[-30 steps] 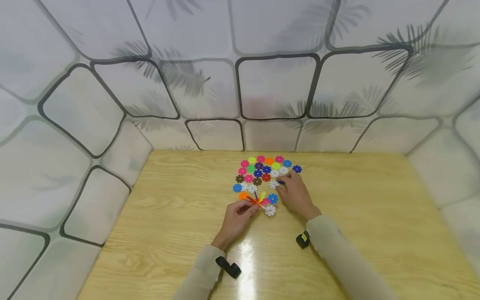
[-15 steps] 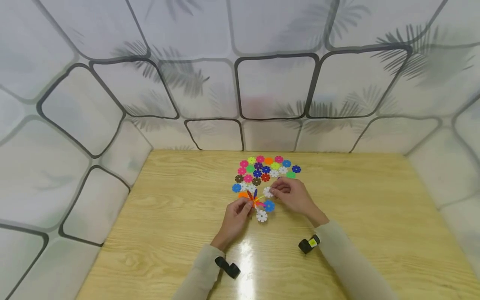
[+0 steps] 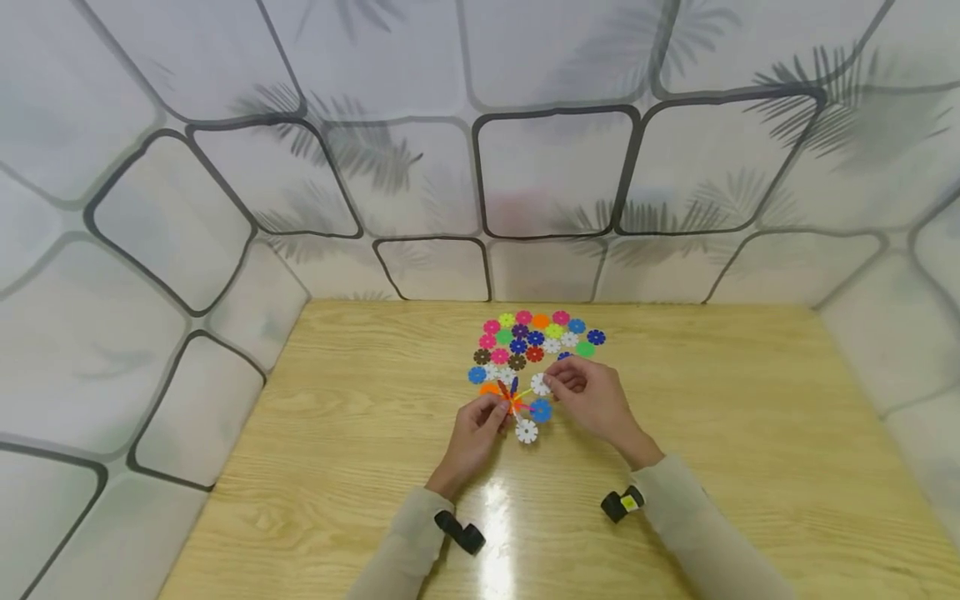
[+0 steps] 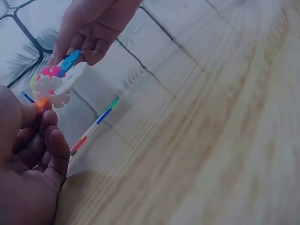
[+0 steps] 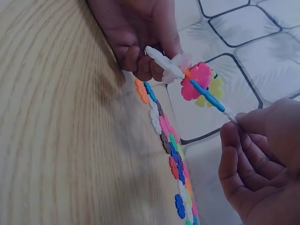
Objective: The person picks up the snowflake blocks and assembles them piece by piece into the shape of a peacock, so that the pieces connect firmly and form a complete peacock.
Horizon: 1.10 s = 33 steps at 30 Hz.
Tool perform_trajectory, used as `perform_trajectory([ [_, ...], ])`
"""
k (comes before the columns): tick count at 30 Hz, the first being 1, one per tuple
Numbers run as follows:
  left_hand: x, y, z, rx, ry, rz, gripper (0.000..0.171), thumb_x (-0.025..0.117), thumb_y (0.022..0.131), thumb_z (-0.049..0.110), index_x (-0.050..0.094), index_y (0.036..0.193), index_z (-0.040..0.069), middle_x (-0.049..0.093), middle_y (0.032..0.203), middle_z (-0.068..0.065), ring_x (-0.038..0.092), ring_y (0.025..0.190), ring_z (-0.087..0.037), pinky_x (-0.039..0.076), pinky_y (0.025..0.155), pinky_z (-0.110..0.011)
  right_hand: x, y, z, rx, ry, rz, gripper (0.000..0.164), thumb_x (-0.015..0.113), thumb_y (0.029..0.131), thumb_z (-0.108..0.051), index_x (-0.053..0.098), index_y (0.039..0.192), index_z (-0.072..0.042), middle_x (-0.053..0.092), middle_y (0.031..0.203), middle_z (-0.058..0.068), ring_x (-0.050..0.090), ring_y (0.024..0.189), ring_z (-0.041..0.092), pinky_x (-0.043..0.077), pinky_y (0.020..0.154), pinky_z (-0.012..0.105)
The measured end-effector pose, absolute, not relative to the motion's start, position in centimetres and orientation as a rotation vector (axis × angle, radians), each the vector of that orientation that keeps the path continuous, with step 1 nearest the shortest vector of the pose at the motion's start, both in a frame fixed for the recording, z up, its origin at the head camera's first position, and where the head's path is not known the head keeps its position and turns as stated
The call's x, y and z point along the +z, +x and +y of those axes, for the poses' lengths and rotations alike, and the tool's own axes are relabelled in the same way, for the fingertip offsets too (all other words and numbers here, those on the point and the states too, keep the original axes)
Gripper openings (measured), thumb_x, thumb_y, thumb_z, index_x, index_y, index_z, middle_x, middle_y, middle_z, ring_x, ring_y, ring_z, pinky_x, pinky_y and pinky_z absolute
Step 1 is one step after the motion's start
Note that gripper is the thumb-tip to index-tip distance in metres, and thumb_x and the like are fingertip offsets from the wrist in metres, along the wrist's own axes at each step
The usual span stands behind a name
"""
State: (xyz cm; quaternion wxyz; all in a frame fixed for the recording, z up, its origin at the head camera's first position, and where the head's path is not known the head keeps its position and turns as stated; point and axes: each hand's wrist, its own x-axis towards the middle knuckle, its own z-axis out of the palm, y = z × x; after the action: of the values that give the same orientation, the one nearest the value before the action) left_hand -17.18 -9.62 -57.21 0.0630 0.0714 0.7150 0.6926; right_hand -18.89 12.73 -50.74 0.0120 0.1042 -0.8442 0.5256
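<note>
left grip (image 3: pixel 472 429) pinching, part-hiding multicoloured plastic notched-disc cluster (image 3: pixel 515 405) | right grip (image 3: pixel 596 400) pinching white notched plastic disc (image 3: pixel 538 384) | wood-grain table (image 3: pixel 360 400) meeting far leaf-print wall (image 3: pixel 555 175)

Behind the wood-grained bench (image 3: pixel 765 417) stands a pale wall (image 3: pixel 555 175) patterned with dark rounded outlines (image 3: pixel 479 175) and grey fronds (image 3: pixel 386 162); similar side walls (image 3: pixel 112 350) flank the bench, and white glare (image 3: pixel 495 533) streaks its near part.

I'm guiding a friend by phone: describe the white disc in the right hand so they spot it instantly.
On the wooden table, find the group of coloured discs. At its near side, the right hand pinches a notched white disc by its edge. Other white discs lie in that group; only this one is in that hand, with a blue disc beside it.
</note>
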Motion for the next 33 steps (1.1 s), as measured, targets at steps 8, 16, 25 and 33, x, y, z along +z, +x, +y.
perform_trajectory([
  [8,-57.1,-17.1,-9.8,2.057,0.24,2.234,0.02,0.06,0.111,0.007,0.07,0.102,-0.007,0.067,0.088,-0.003,0.061,0.079,-0.005,0.052,0.074,-0.019,-50.9,-18.9,12.4,1.634,0.336,-2.67,0.006,0.076,0.103,-0.01,0.076,0.106,-0.004,0.079,0.093,0.009,0.073,0.076,0.016,0.061,0.07,0.021],
  [16,-56.6,-16.9,-9.6,2.1,0.252,2.245,0.018,0.061,0.11,0.004,0.07,0.102,-0.011,0.07,0.094,-0.014,0.062,0.082,-0.005,0.054,0.078,-0.017,-51.1,-19.4,12.6,1.65,0.394,-2.654,0.01,0.074,0.104,-0.011,0.078,0.107,-0.003,0.081,0.093,0.011,0.075,0.076,0.013,0.062,0.07,0.022],
  [25,-57.3,-17.2,-9.5,2.186,0.215,2.21,0.012,0.067,0.105,0.0,0.068,0.1,-0.01,0.065,0.09,-0.002,0.06,0.078,-0.005,0.052,0.073,-0.017,-53.9,-23.8,16.1,1.08,0.244,-2.915,0.043,0.067,0.109,-0.022,0.065,0.148,-0.004,0.062,0.122,0.022,0.061,0.106,0.033,0.053,0.086,0.042],
  [33,-57.0,-17.1,-9.6,2.172,0.242,2.131,0.019,0.055,0.112,0.003,0.063,0.104,-0.012,0.06,0.085,-0.004,0.056,0.076,-0.008,0.051,0.07,-0.019,-54.8,-24.0,16.2,0.999,0.348,-3.037,0.031,0.078,0.101,-0.026,0.076,0.123,-0.005,0.065,0.12,0.017,0.06,0.116,0.037,0.054,0.1,0.054],
])
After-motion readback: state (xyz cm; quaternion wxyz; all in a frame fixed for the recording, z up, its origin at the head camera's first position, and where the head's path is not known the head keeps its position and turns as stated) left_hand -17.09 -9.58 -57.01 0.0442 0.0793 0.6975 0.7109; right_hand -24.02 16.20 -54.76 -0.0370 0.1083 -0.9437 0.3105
